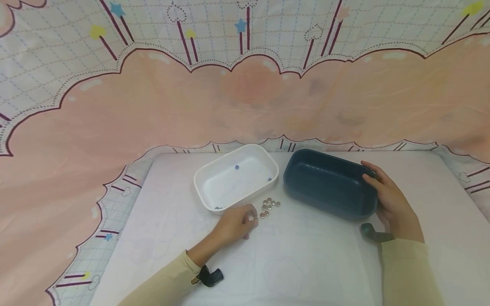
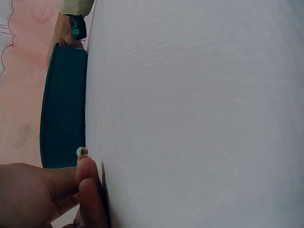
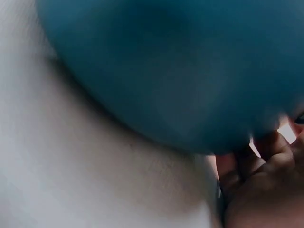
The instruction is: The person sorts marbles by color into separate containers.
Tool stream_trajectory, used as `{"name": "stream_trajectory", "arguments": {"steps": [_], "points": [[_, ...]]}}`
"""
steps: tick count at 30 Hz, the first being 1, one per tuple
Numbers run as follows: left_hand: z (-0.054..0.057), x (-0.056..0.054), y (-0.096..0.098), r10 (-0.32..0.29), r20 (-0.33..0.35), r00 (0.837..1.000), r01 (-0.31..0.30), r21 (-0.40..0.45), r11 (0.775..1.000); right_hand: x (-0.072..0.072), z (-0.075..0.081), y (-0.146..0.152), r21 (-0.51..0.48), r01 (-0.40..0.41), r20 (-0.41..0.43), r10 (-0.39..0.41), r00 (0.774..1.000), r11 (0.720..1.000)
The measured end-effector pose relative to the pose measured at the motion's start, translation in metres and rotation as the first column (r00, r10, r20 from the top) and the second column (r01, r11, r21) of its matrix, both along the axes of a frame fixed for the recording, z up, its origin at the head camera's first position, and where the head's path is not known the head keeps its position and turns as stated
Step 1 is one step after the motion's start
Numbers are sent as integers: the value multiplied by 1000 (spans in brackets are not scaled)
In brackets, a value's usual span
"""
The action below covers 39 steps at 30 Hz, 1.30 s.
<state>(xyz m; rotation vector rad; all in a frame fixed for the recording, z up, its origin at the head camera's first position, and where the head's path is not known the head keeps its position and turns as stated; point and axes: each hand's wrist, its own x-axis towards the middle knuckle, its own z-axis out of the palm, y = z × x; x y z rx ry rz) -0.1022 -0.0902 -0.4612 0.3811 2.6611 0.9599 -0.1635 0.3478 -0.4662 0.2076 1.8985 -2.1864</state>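
Note:
My left hand point(image 1: 235, 223) is low over the white table, just in front of the white tub. Its thumb and index finger pinch a small shiny round bead point(image 1: 255, 219). Several similar amber-and-clear beads point(image 1: 269, 207) lie loose to the right of the fingertips. Inside the white tub point(image 1: 229, 187) are a few small blue beads point(image 1: 237, 167). My right hand point(image 1: 390, 199) grips the right end of a dark blue tub point(image 1: 325, 185), thumb over the rim and fingers around the outside. In the right wrist view the blue wall point(image 3: 166, 80) hides part of those fingers.
Both tubs stand side by side near the back of the white table point(image 1: 306, 263). Behind it hangs a pink and white patterned cloth point(image 1: 191, 106). A dark wrist camera point(image 1: 211, 277) sits at the left cuff, another point(image 1: 375, 233) at the right wrist.

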Motion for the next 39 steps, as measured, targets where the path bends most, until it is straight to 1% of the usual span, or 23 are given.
{"name": "stream_trajectory", "arguments": {"steps": [3,4,5,7,8,11,16,19,21,23,25,27,32,35,39], "points": [[0,0,0,1,-2,1000,-1,1,1000,1,-1,4,23,-21,-5,21,1000,1000],[0,0,0,1,0,1000,-1,0,1000,1,-2,6,50,-27,-9,27,1000,998],[0,0,0,2,0,1000,-2,1,1000,2,-2,8,107,-33,-19,35,999,994],[0,0,0,2,0,1000,-2,4,1000,3,-3,13,228,-37,-36,46,998,973],[0,0,1,1,-1,1000,-1,5,1000,3,-4,15,283,-37,-49,53,997,958],[0,0,0,1,-1,1000,-1,6,1000,4,-6,21,393,-28,-72,62,996,919],[-1,-1,-2,-2,0,1000,2,8,1000,7,-8,29,439,-29,-118,89,989,898],[-3,-1,-2,-4,0,1000,4,13,1000,8,-10,32,401,-36,-136,98,986,915],[-3,-1,-3,-4,1,1000,4,14,1000,9,-10,33,340,-44,-133,94,987,939],[-3,0,-3,-6,1,1000,6,18,1000,10,-11,33,259,-52,-116,85,990,964],[-2,0,-4,-6,7,1000,5,23,1000,10,-11,32,203,-59,-111,83,990,977],[0,0,-4,-4,18,1000,3,33,999,11,-12,31,127,-64,-114,79,990,990],[1,1,-5,7,41,999,-10,71,997,12,-13,28,1,-73,-139,73,988,997],[1,1,-6,19,49,999,-23,88,996,13,-14,27,-32,-90,-166,83,983,995],[-1,1,-6,26,52,998,-32,115,993,13,-15,26,-39,-89,-184,80,980,995]]}}
